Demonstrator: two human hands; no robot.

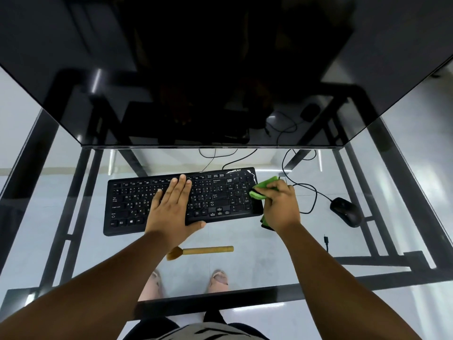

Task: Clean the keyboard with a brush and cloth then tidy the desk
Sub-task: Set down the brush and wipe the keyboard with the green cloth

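Note:
A black keyboard (127,207) lies on the glass desk (245,271) below the monitor. My left hand (172,207) rests flat on the middle keys, fingers spread, holding the board down. My right hand (280,207) grips a bunched green cloth (266,184) and presses it against the keyboard's right end, by the number pad. A wooden-handled brush (203,251) lies loose on the glass just in front of the keyboard, bristles pointing left.
A large dark monitor (220,82) overhangs the back of the desk. A black wired mouse (345,212) sits to the right, its cable (311,190) looping beside my right hand. A loose cable end (326,241) lies near the right front. Black desk frame bars show through the glass.

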